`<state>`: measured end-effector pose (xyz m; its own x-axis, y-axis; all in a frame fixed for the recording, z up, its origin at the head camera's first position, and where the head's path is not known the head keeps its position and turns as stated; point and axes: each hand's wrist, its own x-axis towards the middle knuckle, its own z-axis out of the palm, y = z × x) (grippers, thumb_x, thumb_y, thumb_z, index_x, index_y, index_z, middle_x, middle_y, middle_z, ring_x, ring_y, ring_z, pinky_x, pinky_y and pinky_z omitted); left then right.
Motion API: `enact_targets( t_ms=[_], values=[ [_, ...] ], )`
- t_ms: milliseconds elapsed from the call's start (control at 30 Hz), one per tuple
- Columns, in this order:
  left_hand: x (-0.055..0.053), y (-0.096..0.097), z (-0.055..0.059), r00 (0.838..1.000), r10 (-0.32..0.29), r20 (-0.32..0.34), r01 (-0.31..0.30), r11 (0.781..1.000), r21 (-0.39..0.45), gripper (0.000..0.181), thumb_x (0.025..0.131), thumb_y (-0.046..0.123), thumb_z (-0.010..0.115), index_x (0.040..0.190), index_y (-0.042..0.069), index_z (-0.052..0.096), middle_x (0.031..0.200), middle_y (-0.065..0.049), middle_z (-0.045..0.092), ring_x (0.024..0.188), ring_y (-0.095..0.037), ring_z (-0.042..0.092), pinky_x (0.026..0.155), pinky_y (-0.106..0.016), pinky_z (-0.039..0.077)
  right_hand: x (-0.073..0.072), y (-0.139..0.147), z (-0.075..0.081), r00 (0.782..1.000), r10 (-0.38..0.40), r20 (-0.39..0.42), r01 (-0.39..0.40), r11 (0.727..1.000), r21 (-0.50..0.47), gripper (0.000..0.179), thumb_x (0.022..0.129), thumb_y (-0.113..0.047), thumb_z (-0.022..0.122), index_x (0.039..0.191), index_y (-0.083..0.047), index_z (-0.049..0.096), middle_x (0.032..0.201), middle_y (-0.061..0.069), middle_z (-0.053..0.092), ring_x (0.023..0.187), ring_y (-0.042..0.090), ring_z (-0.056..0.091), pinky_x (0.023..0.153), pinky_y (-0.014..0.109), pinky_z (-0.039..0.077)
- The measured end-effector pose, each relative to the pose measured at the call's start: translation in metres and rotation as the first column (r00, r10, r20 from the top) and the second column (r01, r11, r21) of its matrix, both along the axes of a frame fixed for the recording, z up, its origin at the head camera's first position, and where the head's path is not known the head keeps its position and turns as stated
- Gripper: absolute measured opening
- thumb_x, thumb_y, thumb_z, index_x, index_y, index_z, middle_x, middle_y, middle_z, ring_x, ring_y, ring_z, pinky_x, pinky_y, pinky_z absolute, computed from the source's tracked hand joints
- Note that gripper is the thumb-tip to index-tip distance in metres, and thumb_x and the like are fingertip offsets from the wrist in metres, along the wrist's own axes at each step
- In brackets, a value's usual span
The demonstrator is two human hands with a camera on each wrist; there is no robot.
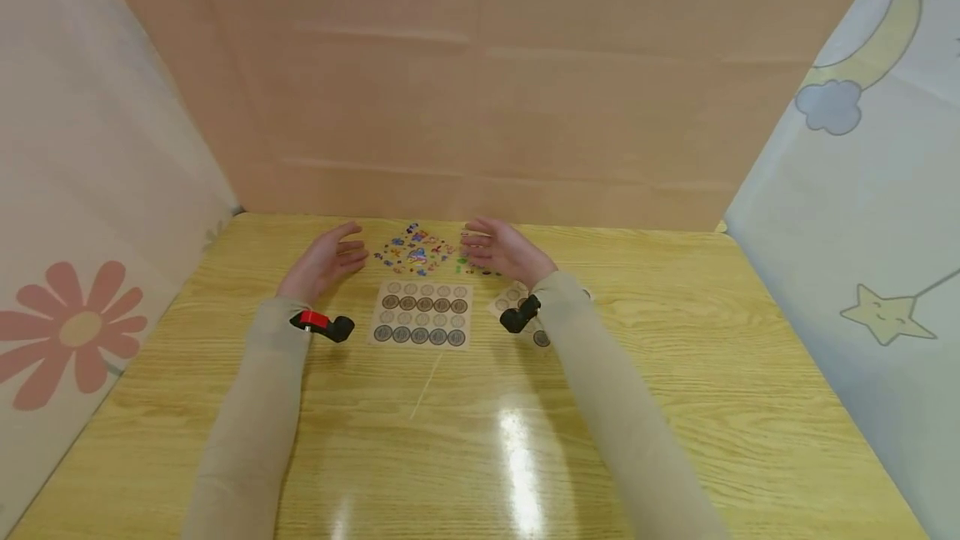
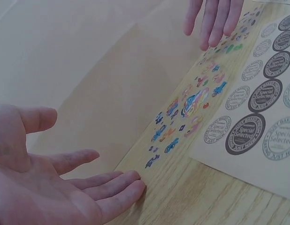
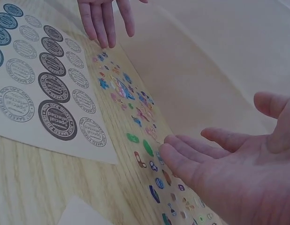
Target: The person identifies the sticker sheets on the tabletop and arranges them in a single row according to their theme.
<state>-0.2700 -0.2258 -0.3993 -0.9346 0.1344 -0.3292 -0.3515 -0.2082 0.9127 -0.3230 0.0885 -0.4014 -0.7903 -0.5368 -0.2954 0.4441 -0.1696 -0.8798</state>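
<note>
Small colourful stickers on clear sheets (image 1: 417, 255) lie flat along the back of the table, between the two hands. My left hand (image 1: 324, 261) is at their left end, fingers apart and palm turned inward, holding nothing. At the other side, my right hand (image 1: 510, 250) is over the right part of the stickers, fingers extended and nothing in them. In the right wrist view its fingertips are close to green stickers (image 3: 148, 147); touching or not, I cannot tell. Nearer the body lies a sheet of round "Special Selected" stickers (image 1: 422, 315).
More round-sticker sheets (image 1: 542, 338) lie under the right wrist, partly hidden. The wooden table (image 1: 420, 457) ends at a plain brown back panel (image 1: 480, 107). Decorated panels stand at left, with a flower (image 1: 80, 329), and at right, with a star (image 1: 888, 315).
</note>
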Motion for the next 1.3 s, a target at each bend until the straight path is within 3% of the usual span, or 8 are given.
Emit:
enact_targets(
  t_ms=[200,400,633,967,1133,1300],
  values=[
    [0.003,0.002,-0.001,0.999,-0.011,0.030,0.009,0.997,0.072,0.062,0.104,0.031,0.038,0.153,0.005,0.011,0.154,-0.025,0.011,0.139,-0.039,0.020,0.113,-0.044,0.023,-0.006,-0.010,-0.001,0.999,0.028,0.016,-0.028,0.999,-0.018,0.060,0.105,-0.035,0.032,0.152,-0.003,0.014,0.153,0.026,0.017,0.140,0.037,0.021,0.115,0.045,0.019],
    [0.008,0.006,0.003,0.996,0.022,0.089,-0.031,0.995,0.097,0.064,0.104,0.032,0.040,0.152,0.002,0.011,0.151,-0.030,0.015,0.137,-0.042,0.025,0.111,-0.045,0.027,-0.011,-0.019,0.001,0.999,0.054,0.007,-0.054,0.998,-0.018,0.061,0.105,-0.037,0.030,0.153,-0.005,0.012,0.154,0.024,0.013,0.141,0.035,0.019,0.115,0.045,0.018],
    [0.011,0.013,0.007,0.989,0.010,0.149,-0.031,0.989,0.143,0.069,0.103,0.031,0.040,0.151,-0.003,0.004,0.148,-0.033,0.013,0.136,-0.044,0.025,0.112,-0.045,0.026,-0.014,-0.025,0.005,0.997,0.073,-0.024,-0.072,0.996,0.059,0.065,0.103,-0.043,0.032,0.153,-0.005,0.012,0.155,0.023,0.013,0.142,0.034,0.017,0.115,0.044,0.017],
    [0.007,0.025,0.004,0.991,0.008,0.135,-0.033,0.982,0.185,0.068,0.103,0.031,0.039,0.152,0.000,0.002,0.152,-0.028,0.008,0.140,-0.039,0.017,0.114,-0.045,0.020,-0.016,-0.027,0.004,0.996,0.079,-0.036,-0.073,0.987,0.143,0.064,0.103,-0.044,0.031,0.154,-0.010,0.013,0.157,0.021,0.009,0.143,0.031,0.012,0.116,0.043,0.012],
    [0.001,0.026,-0.002,0.987,0.049,0.155,-0.086,0.967,0.241,0.068,0.103,0.033,0.041,0.153,0.005,0.005,0.154,-0.022,0.008,0.141,-0.034,0.016,0.114,-0.043,0.020,-0.016,-0.027,0.004,0.996,0.085,-0.035,-0.078,0.985,0.151,0.062,0.104,-0.043,0.031,0.154,-0.011,0.014,0.156,0.021,0.009,0.143,0.032,0.011,0.116,0.044,0.013],
    [0.005,0.029,0.003,0.979,0.086,0.187,-0.136,0.952,0.276,0.070,0.102,0.035,0.040,0.154,0.008,0.002,0.155,-0.021,0.002,0.142,-0.036,0.013,0.115,-0.043,0.017,-0.018,-0.023,0.002,0.998,0.061,-0.027,-0.056,0.988,0.146,0.062,0.104,-0.043,0.030,0.154,-0.010,0.014,0.154,0.024,0.015,0.141,0.036,0.018,0.114,0.046,0.019]
  ],
)
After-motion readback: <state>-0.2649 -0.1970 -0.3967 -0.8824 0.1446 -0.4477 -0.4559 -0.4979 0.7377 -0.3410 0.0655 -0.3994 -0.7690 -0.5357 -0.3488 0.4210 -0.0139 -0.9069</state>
